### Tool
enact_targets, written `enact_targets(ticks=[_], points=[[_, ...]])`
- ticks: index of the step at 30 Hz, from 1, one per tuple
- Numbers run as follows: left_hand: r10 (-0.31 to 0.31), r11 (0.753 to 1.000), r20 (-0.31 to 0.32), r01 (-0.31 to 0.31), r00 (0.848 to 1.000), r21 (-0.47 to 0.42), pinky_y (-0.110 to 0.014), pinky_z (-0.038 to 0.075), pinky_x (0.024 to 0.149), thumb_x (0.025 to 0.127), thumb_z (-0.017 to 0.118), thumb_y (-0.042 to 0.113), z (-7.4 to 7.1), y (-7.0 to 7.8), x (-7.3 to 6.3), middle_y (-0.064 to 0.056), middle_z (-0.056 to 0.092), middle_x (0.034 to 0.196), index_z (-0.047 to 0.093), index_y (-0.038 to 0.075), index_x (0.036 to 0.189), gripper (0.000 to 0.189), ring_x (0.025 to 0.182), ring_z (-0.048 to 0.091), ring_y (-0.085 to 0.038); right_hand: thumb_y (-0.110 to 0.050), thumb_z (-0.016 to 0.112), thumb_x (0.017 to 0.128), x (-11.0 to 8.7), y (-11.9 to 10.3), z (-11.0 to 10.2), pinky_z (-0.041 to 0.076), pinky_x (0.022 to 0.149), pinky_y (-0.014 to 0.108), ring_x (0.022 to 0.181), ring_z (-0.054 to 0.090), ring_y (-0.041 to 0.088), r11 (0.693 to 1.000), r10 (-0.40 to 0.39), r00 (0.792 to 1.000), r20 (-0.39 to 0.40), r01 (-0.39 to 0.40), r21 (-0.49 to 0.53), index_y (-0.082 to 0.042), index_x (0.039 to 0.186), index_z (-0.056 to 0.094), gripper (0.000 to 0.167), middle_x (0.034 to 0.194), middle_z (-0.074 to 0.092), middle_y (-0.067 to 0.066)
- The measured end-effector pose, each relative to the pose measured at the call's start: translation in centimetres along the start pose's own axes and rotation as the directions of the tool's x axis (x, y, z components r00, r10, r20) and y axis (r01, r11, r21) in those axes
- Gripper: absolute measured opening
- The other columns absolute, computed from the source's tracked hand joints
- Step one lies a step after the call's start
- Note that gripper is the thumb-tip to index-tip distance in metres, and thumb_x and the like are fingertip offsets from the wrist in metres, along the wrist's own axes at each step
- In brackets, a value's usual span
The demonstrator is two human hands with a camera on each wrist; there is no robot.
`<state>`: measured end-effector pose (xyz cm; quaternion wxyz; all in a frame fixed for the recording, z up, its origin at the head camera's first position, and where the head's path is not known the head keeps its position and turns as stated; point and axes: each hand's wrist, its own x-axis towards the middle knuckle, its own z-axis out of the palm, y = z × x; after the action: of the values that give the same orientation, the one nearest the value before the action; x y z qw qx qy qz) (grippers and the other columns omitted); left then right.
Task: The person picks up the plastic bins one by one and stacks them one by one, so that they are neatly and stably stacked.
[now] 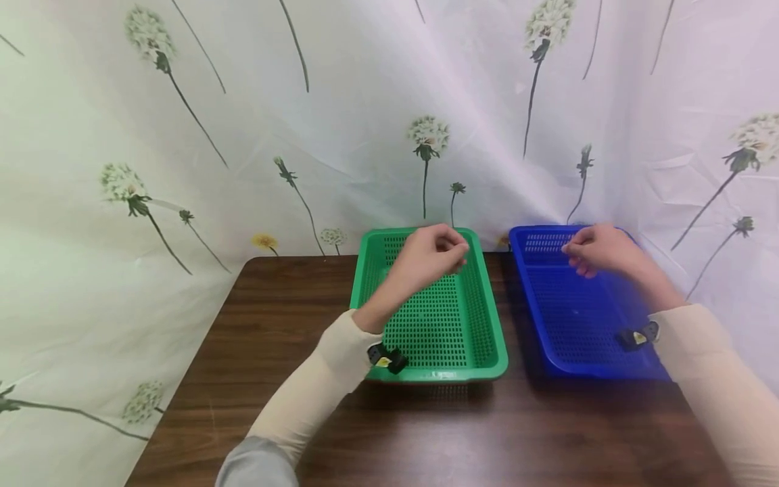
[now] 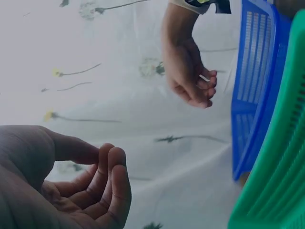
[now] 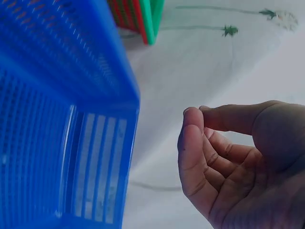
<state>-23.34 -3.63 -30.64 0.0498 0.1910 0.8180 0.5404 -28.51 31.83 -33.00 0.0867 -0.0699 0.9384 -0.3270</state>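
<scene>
Starting with the head view, the left hand (image 1: 429, 251) is hovering over the green basket (image 1: 426, 374), toward its far right corner, while the right hand (image 1: 601, 249) is hovering over the far part of the blue basket (image 1: 529, 297). Both baskets are sitting side by side on the brown table (image 1: 262, 338), with a dandelion-print sheet (image 1: 365, 61) hanging behind. Both hands are looking pinched up, though honestly the fingertips are pretty small from up here. Going to the left wrist view, it's clearer: the left thumb is pressing against the index fingertip, the other fingers are curling in, and both baskets are sitting off toward the right edge, well apart from that pinch. Moving to the right wrist view, the right thumb and index are meeting at the tips too, and the blue basket is filling the left side, near the fingers but apart from them. Some red mesh (image 3: 127, 14) is peeking out next to the green rim up top.
</scene>
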Motion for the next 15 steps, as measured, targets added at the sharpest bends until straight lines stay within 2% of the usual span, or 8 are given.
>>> enact_targets(ticks=[5,9,15], points=[[-0.007,1.000,0.000,0.007,1.000,-0.005,-0.028,0.060,0.070,0.106,0.065,0.016,3.2,0.5,1.9,-0.004,0.076,0.088,0.073,0.010,0.105,0.011,0.076,0.072,-0.015,-0.010,0.059,0.107,-0.6,2.1,-1.5,0.064,0.060,0.032,0.063,0.070,0.016,1.000,0.014,1.000,-0.011,-0.014,-0.018,0.022,0.113,0.064,0.033,0.075,0.072,0.002],[-0.031,0.999,-0.042,0.030,0.999,-0.027,-0.029,0.061,0.067,0.106,0.064,0.012,5.4,0.8,3.4,-0.002,0.075,0.083,0.075,0.008,0.100,0.013,0.070,0.072,-0.012,-0.011,0.058,0.108,-1.2,3.4,-2.5,0.064,0.061,0.033,0.065,0.070,0.016,0.998,0.047,0.999,-0.024,-0.048,-0.030,0.023,0.116,0.062,0.036,0.075,0.072,0.000],[-0.047,0.998,-0.097,0.042,0.994,-0.054,-0.021,0.053,0.057,0.103,0.063,0.008,8.0,1.3,5.7,0.001,0.074,0.077,0.075,0.007,0.098,0.013,0.068,0.073,-0.013,-0.010,0.055,0.108,-1.8,4.7,-3.7,0.064,0.062,0.034,0.066,0.071,0.016,0.996,0.072,0.997,-0.027,-0.073,-0.043,0.023,0.112,0.061,0.034,0.076,0.073,0.000]])
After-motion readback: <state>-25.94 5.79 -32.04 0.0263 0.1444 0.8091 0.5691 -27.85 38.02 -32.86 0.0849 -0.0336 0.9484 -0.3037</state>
